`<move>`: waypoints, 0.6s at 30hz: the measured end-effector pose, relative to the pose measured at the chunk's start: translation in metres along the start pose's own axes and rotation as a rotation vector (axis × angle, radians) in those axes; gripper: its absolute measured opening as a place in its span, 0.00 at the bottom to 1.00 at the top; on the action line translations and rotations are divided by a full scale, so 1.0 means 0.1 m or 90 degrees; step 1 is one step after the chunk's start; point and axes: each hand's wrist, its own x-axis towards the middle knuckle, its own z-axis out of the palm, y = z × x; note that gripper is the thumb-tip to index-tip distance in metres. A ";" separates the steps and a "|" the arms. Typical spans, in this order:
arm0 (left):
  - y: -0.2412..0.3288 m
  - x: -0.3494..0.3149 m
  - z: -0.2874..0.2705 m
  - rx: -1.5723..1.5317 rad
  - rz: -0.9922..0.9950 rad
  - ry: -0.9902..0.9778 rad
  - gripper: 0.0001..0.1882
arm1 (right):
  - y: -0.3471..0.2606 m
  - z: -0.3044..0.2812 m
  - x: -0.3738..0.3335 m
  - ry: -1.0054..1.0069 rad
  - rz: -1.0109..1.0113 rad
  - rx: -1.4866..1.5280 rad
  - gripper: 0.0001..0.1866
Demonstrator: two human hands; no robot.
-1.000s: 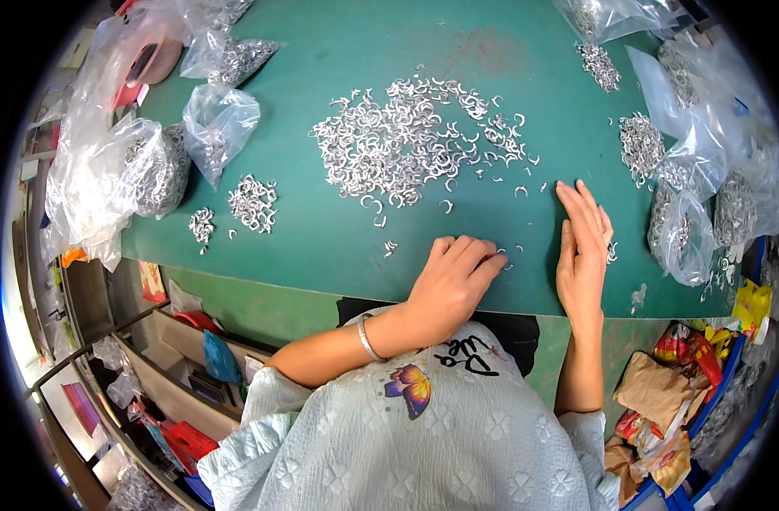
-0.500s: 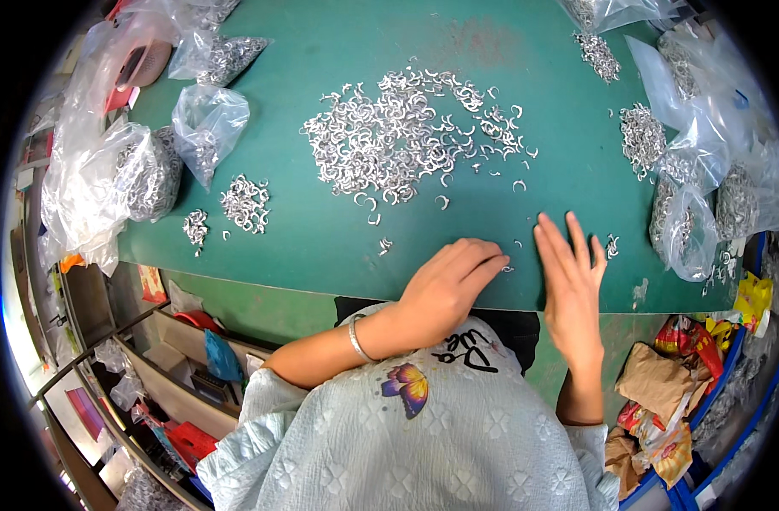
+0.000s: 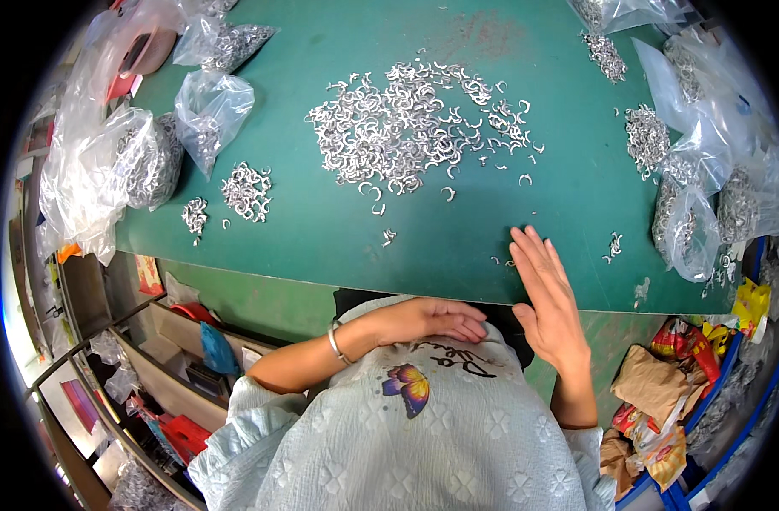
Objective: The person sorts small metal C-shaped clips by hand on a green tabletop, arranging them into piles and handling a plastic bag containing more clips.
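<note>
My right hand (image 3: 545,289) is at the front edge of the green table (image 3: 338,255), fingers stretched out and held side by side, nothing gripped. Just left of its fingers lie tiny silvery metal bits (image 3: 496,261). Below the table edge, in front of my shirt, my left hand (image 3: 436,320) is loosely bent with its fingers extended to the right; no thing shows in it. A wide heap of small crescent-shaped metal pieces (image 3: 381,132) spreads over the middle of the table. A few pieces (image 3: 389,238) lie apart, nearer to me, and another small cluster (image 3: 612,247) is right of my right hand.
At the left stand clear plastic bags of metal pieces (image 3: 151,166) beside two small piles (image 3: 246,192). More filled bags (image 3: 686,217) and piles (image 3: 646,136) line the right side. Below left is a shelf with bins (image 3: 164,341); paper and plastic bags (image 3: 658,379) lie below right.
My left hand has left the tabletop and dropped below its edge, toward my shirt. My right hand has shifted left and nearer to me, its fingers now closer together.
</note>
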 end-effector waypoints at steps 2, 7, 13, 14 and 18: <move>-0.03 0.07 -0.02 -0.196 -0.007 -0.024 0.27 | -0.04 0.07 0.05 -0.011 -0.005 -0.046 0.38; -0.22 0.32 -0.14 -0.573 -0.003 -0.189 0.34 | -0.12 0.23 -0.04 -0.039 -0.075 -0.003 0.37; -0.24 0.37 -0.11 -0.572 0.048 -0.112 0.30 | -0.18 0.28 -0.18 -0.127 -0.206 0.112 0.26; -0.16 0.34 -0.08 -0.502 -0.001 -0.021 0.29 | -0.19 0.32 -0.19 -0.113 -0.202 0.156 0.23; -0.12 0.36 -0.11 -0.391 -0.045 -0.009 0.23 | -0.13 0.34 -0.16 0.011 -0.211 0.216 0.18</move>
